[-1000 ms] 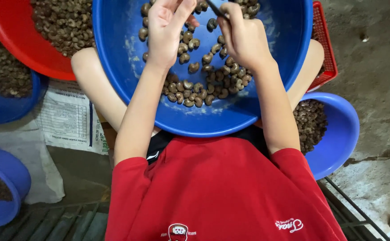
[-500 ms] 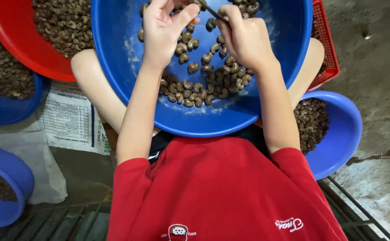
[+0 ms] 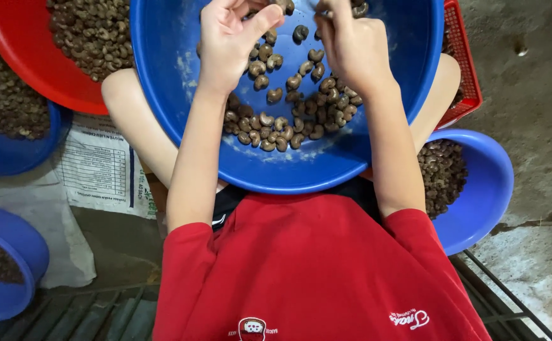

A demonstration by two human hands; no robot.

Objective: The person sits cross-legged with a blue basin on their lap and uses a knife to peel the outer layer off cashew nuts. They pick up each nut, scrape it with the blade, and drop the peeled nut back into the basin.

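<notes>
Large round blue plastic basin (image 3: 181,95) resting across the lap, tilted toward the body so the curved brown cashew nuts (image 3: 288,120) pool at the near side, within easy reach. Left hand (image 3: 228,38) raised over the basin, fingers curled inward, thumb pressed across; looks closed on something small, though what is inside cannot be told. Right hand (image 3: 352,44) just beside it, fingers bunched together near the top edge of the view; fingertips cut off, so grip contents not visible either. Both hands above the nuts, not touching the pile.

Around the lap, arranged in an arc, probably to keep sorted lots apart:
- red round plastic basin (image 3: 11,50) of nuts, upper left, partly under the blue one
- smaller blue bowl (image 3: 478,202) of nuts at right hip
- red plastic crate (image 3: 462,69) behind it
- printed white sack (image 3: 99,170) flat on floor, left
- two further blue tubs (image 3: 4,278), left edge, dark contents.
</notes>
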